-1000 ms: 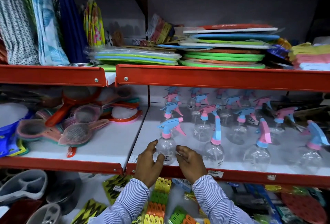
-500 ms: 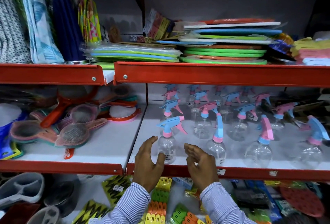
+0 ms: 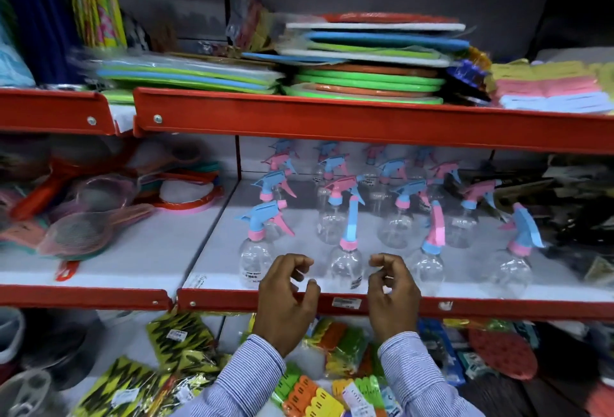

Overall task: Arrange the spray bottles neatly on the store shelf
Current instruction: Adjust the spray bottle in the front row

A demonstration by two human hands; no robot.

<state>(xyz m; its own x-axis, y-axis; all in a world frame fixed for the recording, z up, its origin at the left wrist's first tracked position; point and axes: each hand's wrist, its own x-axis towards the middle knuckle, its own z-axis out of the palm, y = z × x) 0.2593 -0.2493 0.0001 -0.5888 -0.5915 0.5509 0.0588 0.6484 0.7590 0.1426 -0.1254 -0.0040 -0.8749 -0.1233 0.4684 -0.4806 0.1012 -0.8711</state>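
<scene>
Left hand [image 3: 286, 300] and right hand [image 3: 392, 297] raised at lower centre, fingers curled, half open, gripping nothing, flanking one clear bottle [image 3: 345, 265] without touching. More spray bottles [image 3: 335, 214] in loose rows behind, blue and pink triggers, on the white shelf [image 3: 212, 250] with red lip. Strainers [image 3: 76, 227] at left. Stacked mats [image 3: 365, 81] on the upper shelf. Packets [image 3: 179, 343] below.

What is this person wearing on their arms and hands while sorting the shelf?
Both arms wear long shirt sleeves with fine blue-and-white stripes, ending in cuffs at the wrists. The left hand and right hand are bare: no gloves, and no rings or watch show.
</scene>
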